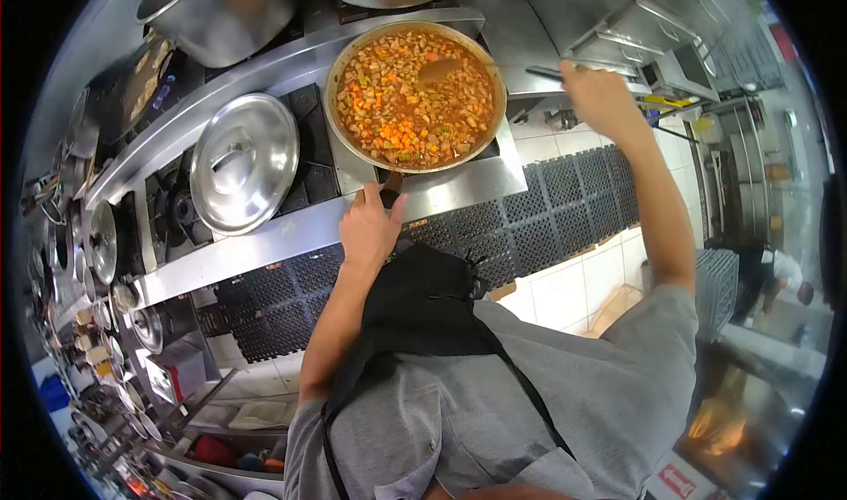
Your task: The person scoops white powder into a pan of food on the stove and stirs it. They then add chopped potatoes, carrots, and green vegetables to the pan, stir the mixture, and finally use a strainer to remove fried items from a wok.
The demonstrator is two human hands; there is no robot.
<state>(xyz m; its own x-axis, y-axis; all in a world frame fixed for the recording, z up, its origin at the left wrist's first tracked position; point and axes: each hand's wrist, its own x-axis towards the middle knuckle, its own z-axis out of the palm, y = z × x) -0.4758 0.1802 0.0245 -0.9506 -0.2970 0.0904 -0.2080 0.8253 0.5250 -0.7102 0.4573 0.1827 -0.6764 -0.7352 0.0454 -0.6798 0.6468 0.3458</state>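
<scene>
A wide pan [332, 110] on the stove holds diced orange carrots and other small pieces in red-brown sauce. My left hand [371, 225] is closed on the pan's dark handle [391, 187] at the near side. Off to the right of the pan, my right hand [602, 101] grips the dark handle of a long cooking spoon [438, 69]. The spoon's head is coated in sauce and lies at the surface of the stew, in the upper right part of the pan.
A round metal lid [245, 165] lies on the burners left of the pan. Large pots [221, 15] stand behind. Black rubber mats [565, 195] cover the floor. Metal drawers [635, 37] are at upper right, and another person [781, 275] is at far right.
</scene>
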